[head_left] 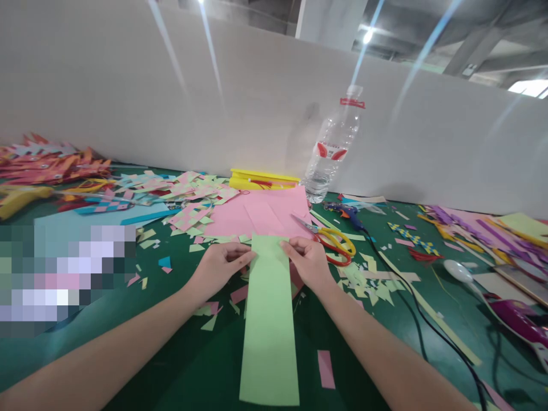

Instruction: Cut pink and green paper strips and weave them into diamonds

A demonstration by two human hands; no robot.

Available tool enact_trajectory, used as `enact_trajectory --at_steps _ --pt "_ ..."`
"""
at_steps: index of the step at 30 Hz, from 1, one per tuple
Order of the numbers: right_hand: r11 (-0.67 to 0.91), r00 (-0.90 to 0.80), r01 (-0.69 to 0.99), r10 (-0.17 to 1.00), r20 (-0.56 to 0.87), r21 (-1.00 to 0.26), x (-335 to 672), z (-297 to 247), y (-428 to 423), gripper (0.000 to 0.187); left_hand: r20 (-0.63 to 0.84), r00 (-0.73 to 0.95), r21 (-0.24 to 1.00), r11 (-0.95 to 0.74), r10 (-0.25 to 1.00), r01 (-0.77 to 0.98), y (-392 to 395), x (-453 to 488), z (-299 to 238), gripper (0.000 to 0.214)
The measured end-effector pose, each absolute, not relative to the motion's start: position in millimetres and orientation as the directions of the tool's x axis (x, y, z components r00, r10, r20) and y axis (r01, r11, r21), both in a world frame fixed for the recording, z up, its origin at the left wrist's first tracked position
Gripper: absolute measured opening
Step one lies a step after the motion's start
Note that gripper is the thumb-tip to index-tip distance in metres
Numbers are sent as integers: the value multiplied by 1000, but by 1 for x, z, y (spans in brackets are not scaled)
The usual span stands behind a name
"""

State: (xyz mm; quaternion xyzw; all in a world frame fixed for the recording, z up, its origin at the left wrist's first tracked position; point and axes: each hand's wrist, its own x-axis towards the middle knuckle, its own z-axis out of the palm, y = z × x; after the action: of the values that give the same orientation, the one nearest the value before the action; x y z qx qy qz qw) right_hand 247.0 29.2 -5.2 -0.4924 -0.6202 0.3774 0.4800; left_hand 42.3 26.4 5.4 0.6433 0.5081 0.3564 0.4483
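A long strip of light green paper (270,325) runs toward me over the table. My left hand (223,264) pinches its far left edge between thumb and fingers. On the opposite edge, my right hand (309,261) grips the same strip near its far end. Just beyond lie pink paper sheets (265,208), partly covered by the strip's end. Scissors (336,242) with yellow and red handles rest beside my right hand, their blades over the pink paper.
A clear plastic bottle (331,148) leans against the white partition (205,91). Woven paper pieces (192,194) are heaped at left. On the right are a blue glue gun (351,215) with a black cord, green scraps (370,285) and a purple-handled tool (514,314). A yellow glue gun (21,200) lies far left.
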Motion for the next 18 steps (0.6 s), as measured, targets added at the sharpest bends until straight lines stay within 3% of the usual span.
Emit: enact_trajectory --at_steps 12,18 --pt "224 -25 249 974 225 -942 248 -6 30 32 -22 234 924 -70 972 376 27 42 4 34" --pt "214 2 247 975 222 -945 247 -5 29 33 10 315 921 -131 949 368 25 42 5 27"
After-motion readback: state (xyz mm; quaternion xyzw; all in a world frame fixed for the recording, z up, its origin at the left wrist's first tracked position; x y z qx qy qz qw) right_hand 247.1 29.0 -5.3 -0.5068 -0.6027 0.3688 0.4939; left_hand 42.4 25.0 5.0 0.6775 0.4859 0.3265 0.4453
